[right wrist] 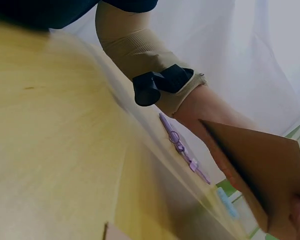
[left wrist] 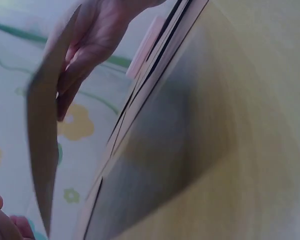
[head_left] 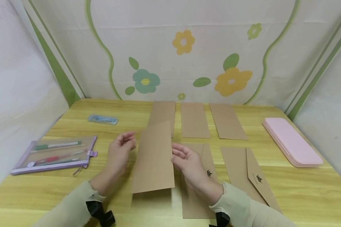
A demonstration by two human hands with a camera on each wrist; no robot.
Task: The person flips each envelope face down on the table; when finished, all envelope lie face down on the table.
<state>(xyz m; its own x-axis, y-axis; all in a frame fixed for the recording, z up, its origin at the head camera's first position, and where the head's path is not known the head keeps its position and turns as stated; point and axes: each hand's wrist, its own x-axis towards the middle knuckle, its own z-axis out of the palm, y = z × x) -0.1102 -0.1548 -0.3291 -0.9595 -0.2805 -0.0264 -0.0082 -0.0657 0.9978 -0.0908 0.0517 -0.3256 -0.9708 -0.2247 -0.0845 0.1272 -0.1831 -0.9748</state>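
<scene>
A brown kraft paper envelope (head_left: 154,157) is raised over the table, its plain side facing me and its lower edge above a shadow. My right hand (head_left: 190,164) pinches its right edge between thumb and fingers, as the left wrist view also shows. Just beyond the opposite edge is my left hand (head_left: 120,154), its fingers loosely bent and holding nothing. In the right wrist view the envelope (right wrist: 270,165) looks slightly bent. Under my right forearm lies a second envelope (head_left: 196,201) with a crown print. Another crown-printed envelope (head_left: 238,167), flap side up, lies to its right.
Along the back lie three plain brown envelopes, left (head_left: 162,110), middle (head_left: 195,119) and right (head_left: 228,121). A pink case (head_left: 292,142) stands at the right. On the left are a purple-edged zip pouch (head_left: 59,153) with pens and a small blue packet (head_left: 102,119). Fabric walls surround the table.
</scene>
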